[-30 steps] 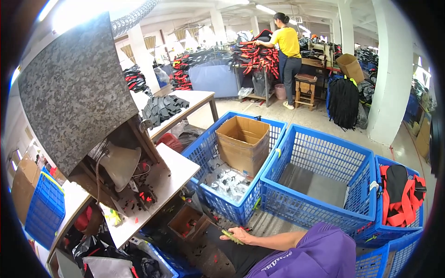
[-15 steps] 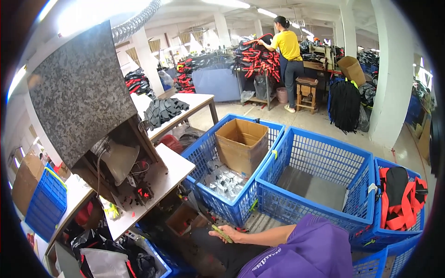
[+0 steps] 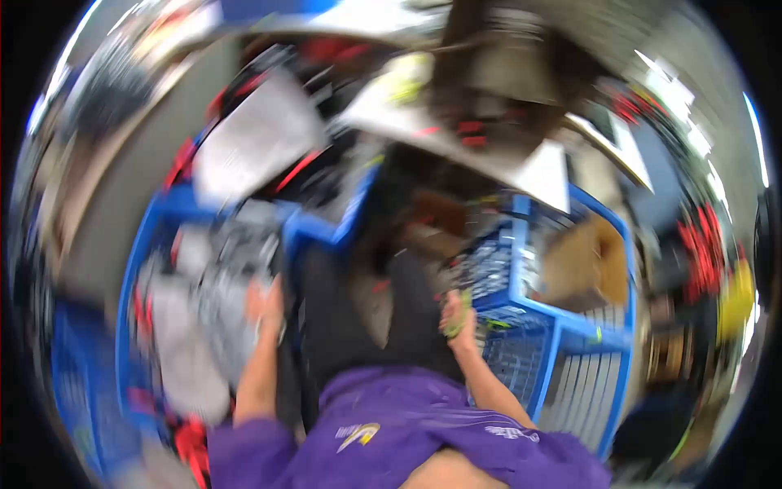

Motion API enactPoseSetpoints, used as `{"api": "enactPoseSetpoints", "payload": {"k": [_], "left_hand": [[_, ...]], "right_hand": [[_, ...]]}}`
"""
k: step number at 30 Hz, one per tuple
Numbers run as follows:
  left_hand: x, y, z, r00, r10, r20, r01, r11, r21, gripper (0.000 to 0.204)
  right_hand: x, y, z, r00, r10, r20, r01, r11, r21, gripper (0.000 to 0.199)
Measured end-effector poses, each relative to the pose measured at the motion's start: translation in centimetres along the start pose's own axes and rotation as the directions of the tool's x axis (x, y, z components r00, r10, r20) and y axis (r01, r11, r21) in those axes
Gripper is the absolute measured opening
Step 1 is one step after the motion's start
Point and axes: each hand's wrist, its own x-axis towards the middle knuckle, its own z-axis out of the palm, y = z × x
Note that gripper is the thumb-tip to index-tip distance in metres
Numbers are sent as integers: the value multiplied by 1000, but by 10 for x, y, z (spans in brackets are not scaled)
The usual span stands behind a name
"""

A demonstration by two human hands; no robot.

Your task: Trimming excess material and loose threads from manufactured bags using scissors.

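My right hand [image 3: 461,324] is closed around a small yellow-green, elongated object [image 3: 457,314] beside my right thigh; its kind is too blurred to tell. To the left, my left hand [image 3: 265,305] reaches over a blue plastic crate [image 3: 126,326] filled with grey and black sewn pieces [image 3: 187,342]. Motion smears its fingers, so I cannot tell whether they touch or grip anything. More grey and black pieces with red trim, among them a large light-grey panel [image 3: 257,138], lie piled just beyond that crate.
A white worktable [image 3: 472,151] with dark and red scraps stands ahead. To the right are blue crates [image 3: 562,314], one holding a cardboard box [image 3: 578,261]. Another blue crate [image 3: 90,391] is at far left. A person in yellow [image 3: 737,301] appears blurred at far right.
My view has swung left and down, blurring everything. The crate of grey pieces and my left hand have come into view. My right hand still holds the yellow-green object.
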Motion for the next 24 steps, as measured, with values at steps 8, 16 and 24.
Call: {"api": "enactPoseSetpoints", "payload": {"k": [8,16,24], "left_hand": [[7,-16,-46,994,68,-83,-47,972,232,69],[134,-47,14,917,368,152,-335,920,-203,75],[239,86,130,649,710,271,-635,703,-320,68]], "right_hand": [[-20,-6,63,1000,-10,-18,-1,842,-539,31],[-31,-6,34,992,-111,-62,60,837,-543,49],[-50,-20,49,972,-122,-202,13,882,-470,54]]}}
